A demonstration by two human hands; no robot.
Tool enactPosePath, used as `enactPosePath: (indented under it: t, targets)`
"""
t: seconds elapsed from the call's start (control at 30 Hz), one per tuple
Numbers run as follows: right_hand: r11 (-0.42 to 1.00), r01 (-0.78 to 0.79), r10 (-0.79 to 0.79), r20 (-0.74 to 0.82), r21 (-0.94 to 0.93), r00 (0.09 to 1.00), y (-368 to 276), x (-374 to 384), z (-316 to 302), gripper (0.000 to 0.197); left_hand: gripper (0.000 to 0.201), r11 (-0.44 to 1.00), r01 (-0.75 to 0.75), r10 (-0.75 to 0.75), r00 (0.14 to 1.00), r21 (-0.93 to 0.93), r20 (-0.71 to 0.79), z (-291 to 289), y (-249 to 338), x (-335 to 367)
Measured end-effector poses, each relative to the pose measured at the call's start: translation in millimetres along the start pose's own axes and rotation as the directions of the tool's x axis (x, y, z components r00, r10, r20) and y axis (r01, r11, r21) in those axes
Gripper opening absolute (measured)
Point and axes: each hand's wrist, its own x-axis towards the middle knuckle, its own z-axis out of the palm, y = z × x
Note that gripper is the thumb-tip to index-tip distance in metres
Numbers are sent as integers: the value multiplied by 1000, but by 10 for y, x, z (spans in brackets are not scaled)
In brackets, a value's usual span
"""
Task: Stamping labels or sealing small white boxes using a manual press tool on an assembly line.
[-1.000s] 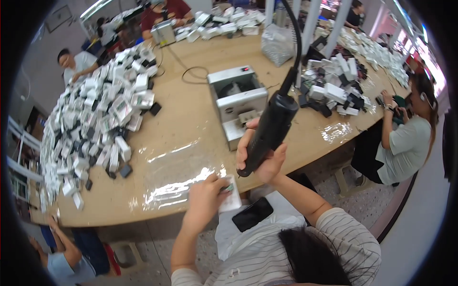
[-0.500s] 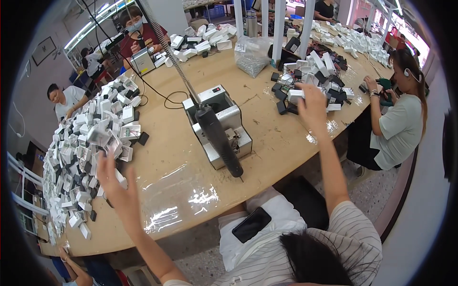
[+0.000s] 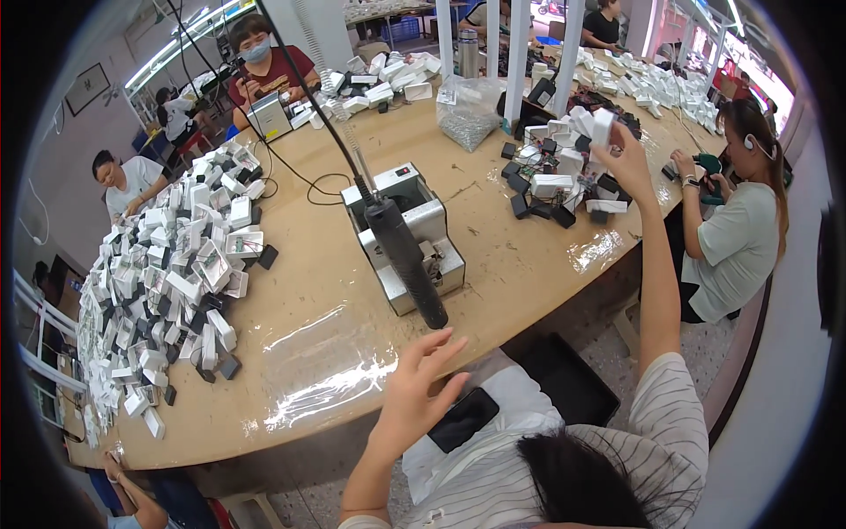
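Observation:
My right hand point(image 3: 633, 163) is raised over the far right heap, its fingers closed on a small white plastic case point(image 3: 603, 128). Empty, with fingers apart, my left hand point(image 3: 416, 392) is in front of the table edge, just below the lower end of a black electric screwdriver point(image 3: 405, 264). That screwdriver hangs tilted from a spring and cable, in front of a metal-and-white bench machine point(image 3: 445, 251) with a red switch. Beneath my right hand, the right heap point(image 3: 551, 187) mixes white cases with black blocks and thin wires.
A large heap of open white cases point(image 3: 176, 273) covers the table's left side. A clear bag of small metal parts point(image 3: 470, 110) stands near white posts. A black phone point(image 3: 464, 419) lies on my lap. Co-workers sit around the table, one at the right point(image 3: 736, 212).
My left hand has moved right, from beside the left heap to below the screwdriver. My right hand has risen from the right heap and moved right, now with a white case.

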Motion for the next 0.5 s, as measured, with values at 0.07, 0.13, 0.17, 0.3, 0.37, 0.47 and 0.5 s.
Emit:
enactPosePath:
  t: [0.07, 0.13, 0.17, 0.3, 0.37, 0.47, 0.5]
  targets:
    - [982, -33, 38, -18, 188, 999, -67, -2, -65, 55, 44, 1000, -20, 21, 1000, -24, 20, 66, 14, 33]
    - [858, -81, 103, -15, 508, 995, -99, 2, -80, 49, 44, 999, -29, 30, 999, -37, 32, 134, 15, 68]
    - [858, -82, 104, -16, 508, 994, -128, 17, -77, 49, 44, 997, -64, 64, 998, -33, 27, 166, 8, 102]
    - [243, -224, 167, 186, 944, 968, -423, -3, 6, 59, 46, 993, -100, 102, 994, -67, 30, 277, 19, 147]
    - [134, -307, 116, 293, 942, 949, -691, -132, 69, 61, 50, 992, -99, 102, 994, -81, 30, 311, 19, 175]
    - [111, -378, 2, 380, 919, 925, -1150, -410, 42, 64, 61, 988, -104, 99, 994, -115, -48, 377, 89, 240]
    - [110, -417, -101, 428, 902, 898, -1281, -537, 63, 65, 66, 986, -104, 88, 988, -133, -125, 411, 88, 269]
